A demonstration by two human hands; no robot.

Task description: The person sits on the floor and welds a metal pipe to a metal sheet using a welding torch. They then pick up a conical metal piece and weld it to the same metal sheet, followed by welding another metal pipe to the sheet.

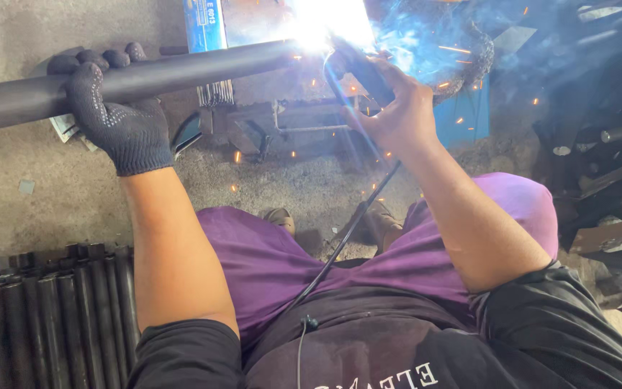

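Pipes [52, 317] lay stacked on the floor nearest, by the left knee. Left hand [120, 108], gloved, had its fingers wrapped shut around a dark pipe [181, 72] running left-right. Right hand [397, 112], bare, gripped the welding torch [358, 72], tip at the pipe's right end, sparks [325, 25] beyond.

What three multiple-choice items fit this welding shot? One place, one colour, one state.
1. Where is the stack of dark pipes?
A. lower left, by the person's left arm
B. upper right
C. on the lap

2. What colour is the glove on the left hand?
A. white
B. black with pale dots
C. yellow

3. How is the right hand?
A. open and empty
B. flat on the floor
C. closed on the welding holder

Key: A, the stack fills the lower left corner; B, dark dotted knit shows; C, fingers wrap the holder near the bright arc.
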